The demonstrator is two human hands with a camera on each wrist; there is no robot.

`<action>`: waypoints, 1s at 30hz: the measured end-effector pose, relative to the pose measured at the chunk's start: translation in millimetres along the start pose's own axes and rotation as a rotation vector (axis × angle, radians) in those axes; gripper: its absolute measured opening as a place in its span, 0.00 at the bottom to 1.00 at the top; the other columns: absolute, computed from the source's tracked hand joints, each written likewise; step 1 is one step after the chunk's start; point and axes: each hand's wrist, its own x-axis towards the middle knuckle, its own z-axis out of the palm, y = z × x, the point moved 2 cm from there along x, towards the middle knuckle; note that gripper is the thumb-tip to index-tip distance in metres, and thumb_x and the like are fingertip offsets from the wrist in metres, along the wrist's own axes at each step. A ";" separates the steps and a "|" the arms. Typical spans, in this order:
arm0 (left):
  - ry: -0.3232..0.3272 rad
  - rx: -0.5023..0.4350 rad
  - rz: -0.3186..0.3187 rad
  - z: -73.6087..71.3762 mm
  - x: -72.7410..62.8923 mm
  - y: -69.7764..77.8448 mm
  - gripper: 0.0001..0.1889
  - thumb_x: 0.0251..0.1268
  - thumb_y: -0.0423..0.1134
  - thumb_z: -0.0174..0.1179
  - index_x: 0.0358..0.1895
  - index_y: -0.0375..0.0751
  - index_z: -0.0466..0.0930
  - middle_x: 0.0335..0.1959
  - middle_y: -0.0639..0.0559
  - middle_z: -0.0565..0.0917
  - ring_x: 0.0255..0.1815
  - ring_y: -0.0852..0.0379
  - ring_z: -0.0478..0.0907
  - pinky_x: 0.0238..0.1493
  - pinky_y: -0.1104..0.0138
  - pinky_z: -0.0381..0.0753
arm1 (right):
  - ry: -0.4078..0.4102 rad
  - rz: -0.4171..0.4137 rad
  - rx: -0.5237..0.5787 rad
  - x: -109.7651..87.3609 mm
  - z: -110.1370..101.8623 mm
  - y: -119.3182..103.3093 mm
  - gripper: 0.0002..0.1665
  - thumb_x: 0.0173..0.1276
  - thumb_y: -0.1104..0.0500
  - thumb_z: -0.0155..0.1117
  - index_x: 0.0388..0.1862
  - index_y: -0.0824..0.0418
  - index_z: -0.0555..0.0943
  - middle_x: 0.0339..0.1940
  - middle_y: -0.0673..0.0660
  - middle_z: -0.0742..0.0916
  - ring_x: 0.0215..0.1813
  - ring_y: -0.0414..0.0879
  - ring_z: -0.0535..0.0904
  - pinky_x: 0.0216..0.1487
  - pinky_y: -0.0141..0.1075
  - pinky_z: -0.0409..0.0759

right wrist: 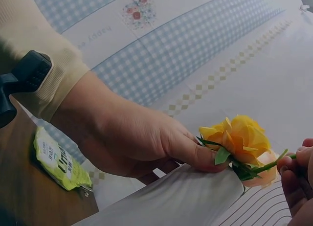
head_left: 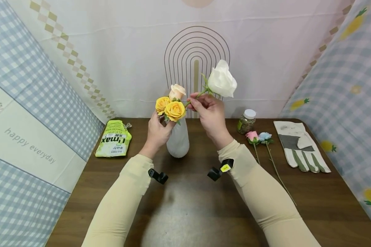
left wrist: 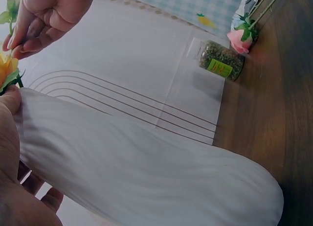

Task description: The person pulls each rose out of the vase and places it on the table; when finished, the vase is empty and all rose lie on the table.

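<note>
A white vase stands on the table, and my left hand grips it around the neck. Two yellow roses and a peach rose sit in its mouth. My right hand pinches the green stem of a white rose, its bloom up and to the right. In the right wrist view, the stem slants down to the vase mouth beside the yellow blooms. Whether its tip is inside the vase is hidden by leaves. The left thumb lies against the rim, close to the yellow petals.
To the right lie a pink rose and a blue rose, near a white-lidded jar. White work gloves rest at the right edge. A green-and-white packet lies at the left. A curtain hangs behind the table.
</note>
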 end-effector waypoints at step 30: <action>-0.013 -0.004 -0.031 -2.6 -5.2 35.4 0.30 0.61 0.33 0.65 0.64 0.29 0.65 0.59 0.36 0.72 0.63 0.47 0.69 0.63 0.53 0.69 | -0.102 0.296 0.266 4.4 4.8 12.4 0.06 0.75 0.60 0.51 0.40 0.60 0.75 0.38 0.56 0.79 0.35 0.44 0.73 0.36 0.33 0.72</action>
